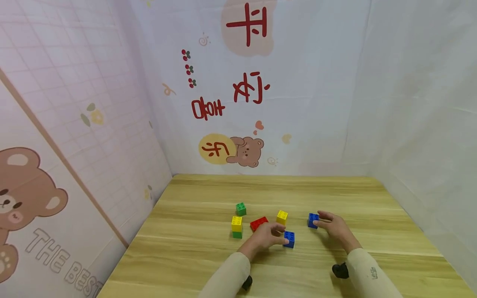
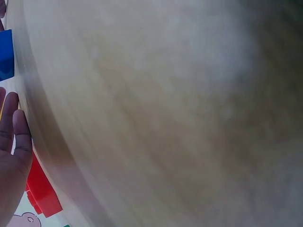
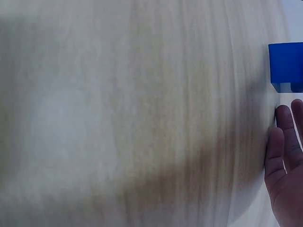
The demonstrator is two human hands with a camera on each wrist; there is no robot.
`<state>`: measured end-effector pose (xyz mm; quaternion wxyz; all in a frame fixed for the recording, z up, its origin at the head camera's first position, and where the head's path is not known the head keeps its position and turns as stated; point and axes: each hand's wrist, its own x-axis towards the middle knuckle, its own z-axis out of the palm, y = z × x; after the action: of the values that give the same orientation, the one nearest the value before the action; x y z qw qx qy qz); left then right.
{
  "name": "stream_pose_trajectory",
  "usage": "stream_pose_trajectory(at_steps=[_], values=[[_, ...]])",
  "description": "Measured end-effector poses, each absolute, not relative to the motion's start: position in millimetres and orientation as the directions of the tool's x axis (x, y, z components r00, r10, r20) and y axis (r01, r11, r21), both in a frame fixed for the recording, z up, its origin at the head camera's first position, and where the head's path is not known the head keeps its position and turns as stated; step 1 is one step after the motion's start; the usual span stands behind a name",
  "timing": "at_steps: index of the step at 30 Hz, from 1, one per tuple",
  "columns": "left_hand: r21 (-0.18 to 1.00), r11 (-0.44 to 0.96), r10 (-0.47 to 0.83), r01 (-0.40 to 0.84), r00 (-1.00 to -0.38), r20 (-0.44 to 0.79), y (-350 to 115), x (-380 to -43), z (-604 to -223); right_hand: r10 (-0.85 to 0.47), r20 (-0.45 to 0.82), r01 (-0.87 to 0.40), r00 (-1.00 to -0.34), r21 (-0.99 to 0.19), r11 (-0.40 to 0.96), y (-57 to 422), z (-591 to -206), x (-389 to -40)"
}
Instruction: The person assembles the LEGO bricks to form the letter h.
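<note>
In the head view, my left hand [image 1: 266,236] reaches around a blue block [image 1: 289,239], thumb at its near left side and fingers spread beyond it. The left wrist view shows a gap between that blue block [image 2: 5,55] and the straight lower fingers [image 2: 22,130]. My right hand [image 1: 335,227] is at the right of a second blue block [image 1: 313,220], its thumb overlapping the block's near edge. In the right wrist view, straight fingers [image 3: 285,123] stand apart from this block [image 3: 286,62]. Whether either thumb touches its block, I cannot tell.
A red block [image 1: 258,223] lies behind my left hand. A yellow block [image 1: 282,217] stands between the hands, farther back. Left of these, a yellow block sits on a green one [image 1: 237,234], with another green block [image 1: 241,209] behind. Printed cloth walls [image 1: 309,103] border the wooden table [image 1: 193,256].
</note>
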<state>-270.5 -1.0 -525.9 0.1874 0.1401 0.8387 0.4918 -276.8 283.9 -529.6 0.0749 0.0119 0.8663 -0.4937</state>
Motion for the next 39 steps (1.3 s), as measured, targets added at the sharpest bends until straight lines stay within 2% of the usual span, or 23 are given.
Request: stream_pose_trajectory(at_steps=[9,21,31,39], values=[[0.875,0.474,0.421,0.093,-0.897,-0.133,3,-269,-530,-0.047,-0.151,0.105,-0.987,-0.850,0.516,285,-532,-278],[0.857,0.512,0.364,0.067,-0.920,-0.145,13,-270,-522,-0.027,-0.123,0.087,-0.992,-0.821,0.564,282,-529,-275],[0.837,0.533,0.374,0.120,-0.922,-0.106,15,-271,-527,-0.056,-0.051,0.009,-0.997,-0.816,0.578,278,-518,-277],[0.842,0.528,0.385,0.115,-0.915,-0.116,15,-273,-528,-0.109,0.087,-0.135,-0.990,-0.798,0.588,264,-501,-277]])
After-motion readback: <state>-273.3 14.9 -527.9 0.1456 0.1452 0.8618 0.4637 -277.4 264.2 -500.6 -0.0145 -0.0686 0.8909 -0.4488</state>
